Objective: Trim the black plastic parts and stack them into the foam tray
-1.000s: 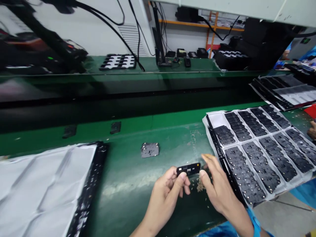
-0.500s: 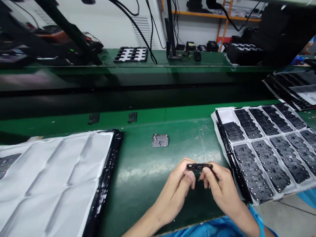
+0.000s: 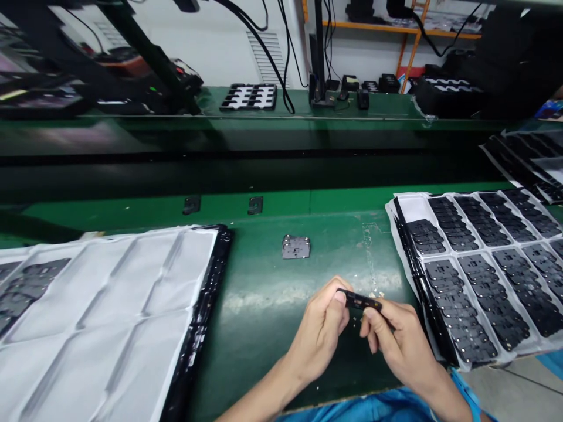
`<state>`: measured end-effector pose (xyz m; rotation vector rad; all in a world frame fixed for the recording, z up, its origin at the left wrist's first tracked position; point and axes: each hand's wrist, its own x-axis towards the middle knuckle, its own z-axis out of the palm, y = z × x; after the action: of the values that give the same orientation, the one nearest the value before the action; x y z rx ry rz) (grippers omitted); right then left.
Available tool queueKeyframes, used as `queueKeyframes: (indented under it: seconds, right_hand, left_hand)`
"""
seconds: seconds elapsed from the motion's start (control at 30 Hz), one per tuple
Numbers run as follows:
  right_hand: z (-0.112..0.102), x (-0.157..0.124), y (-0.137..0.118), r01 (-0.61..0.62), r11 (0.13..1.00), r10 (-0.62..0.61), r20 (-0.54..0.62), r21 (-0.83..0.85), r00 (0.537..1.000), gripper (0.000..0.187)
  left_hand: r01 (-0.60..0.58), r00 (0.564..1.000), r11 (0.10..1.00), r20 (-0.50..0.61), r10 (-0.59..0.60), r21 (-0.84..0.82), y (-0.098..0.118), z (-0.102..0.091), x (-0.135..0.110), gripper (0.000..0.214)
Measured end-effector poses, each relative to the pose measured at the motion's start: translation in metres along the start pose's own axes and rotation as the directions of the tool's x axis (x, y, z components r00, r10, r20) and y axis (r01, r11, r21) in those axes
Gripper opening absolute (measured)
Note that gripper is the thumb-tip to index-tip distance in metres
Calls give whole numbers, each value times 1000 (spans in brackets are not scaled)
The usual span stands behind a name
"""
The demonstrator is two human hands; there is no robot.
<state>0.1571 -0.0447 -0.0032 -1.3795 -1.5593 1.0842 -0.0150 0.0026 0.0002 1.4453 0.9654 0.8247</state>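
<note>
Between my two hands is a small flat black plastic part (image 3: pixel 359 300), seen edge-on and tilted down to the right. My left hand (image 3: pixel 323 325) pinches its left end between thumb and fingers. The right end is gripped by my right hand (image 3: pixel 398 334), thumb in front. Beyond my hands a similar dark grey part (image 3: pixel 295 247) lies flat on the green table (image 3: pixel 259 328). Close on the right stands a white-lined tray (image 3: pixel 407 205) whose compartments hold rows of overlapping black parts (image 3: pixel 460 308).
At the left lies another white-lined tray (image 3: pixel 132 293) with a few dark parts (image 3: pixel 30 287) in its far-left compartments. Two small black pieces (image 3: pixel 255 205) rest on the green strip behind. A raised back shelf carries a black-and-white tray (image 3: pixel 248 97) and a dark upright post (image 3: pixel 320 58).
The held part has gone from level to tilted, its right end now lower. The whole view has shifted, so the surroundings appear farther right.
</note>
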Motion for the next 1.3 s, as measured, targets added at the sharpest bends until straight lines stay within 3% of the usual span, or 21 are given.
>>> queueKeyframes:
  seconds: [0.27, 0.73, 0.9, 1.0, 1.17, 1.23, 1.3]
  right_hand:
    - [0, 0, -2, 13, 1000, -13, 7, 3, 1000, 43]
    - [5, -1, 6, -99, 976, 105, -20, 196, 994, 47]
    - [-2, 0, 5, -91, 975, 112, -101, 201, 989, 47]
    - [-8, 0, 7, -97, 977, 132, -182, 191, 974, 49]
    - [-13, -2, 11, -126, 960, 182, -216, 249, 959, 50]
    - [-13, -1, 10, -132, 948, 196, -203, 291, 959, 50]
    - [-12, -1, 9, -129, 939, 198, -193, 319, 961, 50]
  left_hand:
    - [-26, 1000, 1000, -5, 26, 6, -2, 1, 3, 44]
    - [-56, 998, 996, 24, 54, 75, -4, 2, 6, 35]
    - [21, 992, 998, 125, -29, 63, -6, 4, 6, 19]
    - [52, 992, 994, 114, -63, 93, -13, 8, 8, 11]
    - [-67, 979, 947, 202, 2, 314, -18, 8, 14, 24]
    - [-112, 969, 930, 244, 25, 349, -17, 4, 16, 26]
    - [-110, 976, 933, 214, 37, 344, -16, -1, 17, 22]
